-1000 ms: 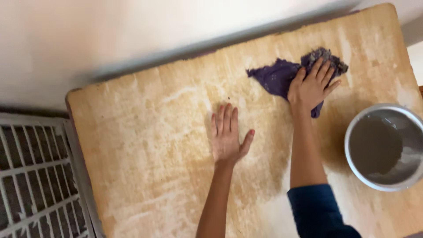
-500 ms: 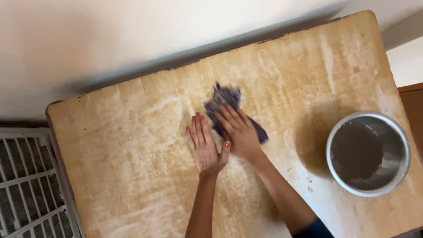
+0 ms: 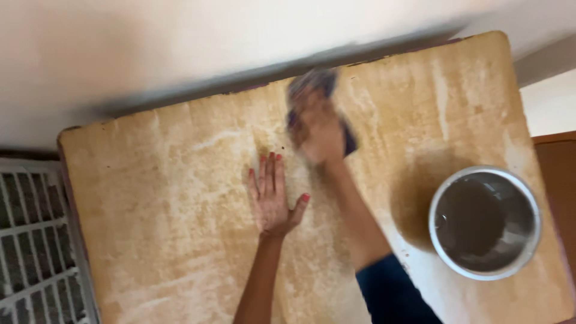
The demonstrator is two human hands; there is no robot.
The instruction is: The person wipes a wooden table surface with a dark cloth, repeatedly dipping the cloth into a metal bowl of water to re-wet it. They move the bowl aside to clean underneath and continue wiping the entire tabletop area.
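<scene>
My left hand (image 3: 273,195) lies flat on the wooden table (image 3: 168,198), fingers spread, holding nothing. My right hand (image 3: 318,129) is blurred by motion near the table's far edge and presses down on a purple cloth (image 3: 312,84). The cloth shows above and to the right of the hand. A dark blue sleeve (image 3: 390,294) covers my right upper arm.
A round metal bowl (image 3: 485,223) with murky water stands on the table at the right. A pale wall (image 3: 180,48) runs along the far edge. A white grille (image 3: 36,240) lies at the left, below the table. The tabletop is streaked and damp.
My right hand with the cloth swept from the table's right side leftward to the middle, then up to the far edge. My left hand has stayed flat in place.
</scene>
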